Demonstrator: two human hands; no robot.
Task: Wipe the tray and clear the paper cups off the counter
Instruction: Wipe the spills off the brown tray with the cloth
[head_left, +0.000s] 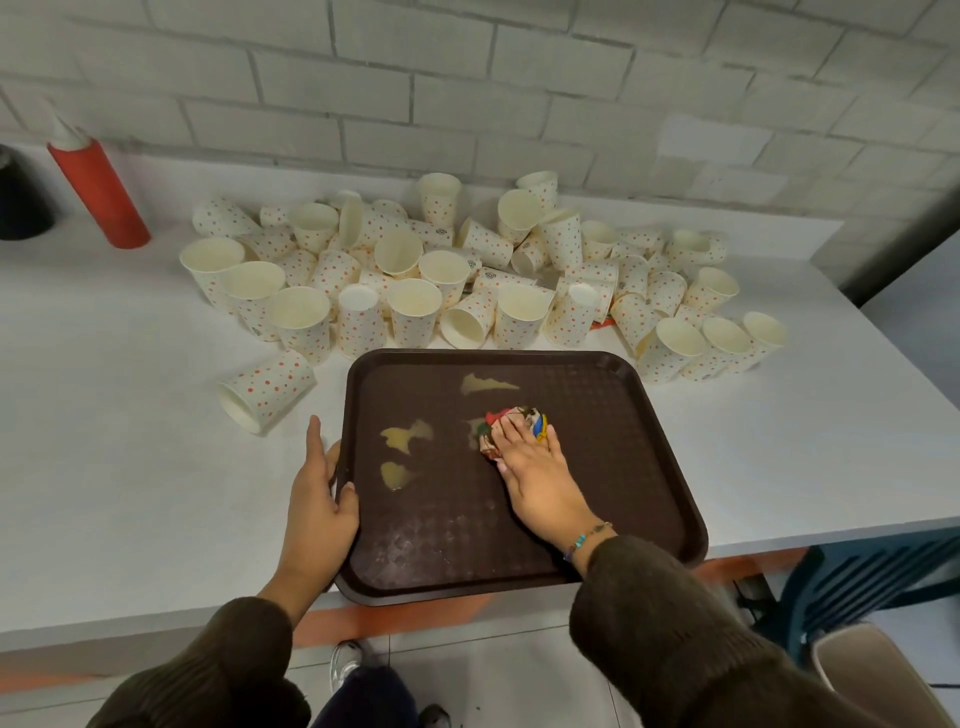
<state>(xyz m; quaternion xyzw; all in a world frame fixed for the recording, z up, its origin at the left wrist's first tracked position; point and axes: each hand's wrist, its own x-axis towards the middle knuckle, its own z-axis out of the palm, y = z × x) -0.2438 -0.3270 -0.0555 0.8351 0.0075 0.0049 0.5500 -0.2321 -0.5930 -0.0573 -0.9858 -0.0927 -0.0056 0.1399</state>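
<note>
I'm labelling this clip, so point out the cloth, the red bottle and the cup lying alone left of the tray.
cloth (511, 415), head view, bunched top
red bottle (98, 197), head view, red body
lone cup (270, 389), head view, dotted side

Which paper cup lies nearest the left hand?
The lone cup lying on its side just left of the tray, apart from the pile behind.

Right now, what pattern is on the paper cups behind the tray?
Cream paper cups with small red-orange polka dots, plain inside; the head view shows it.
</note>
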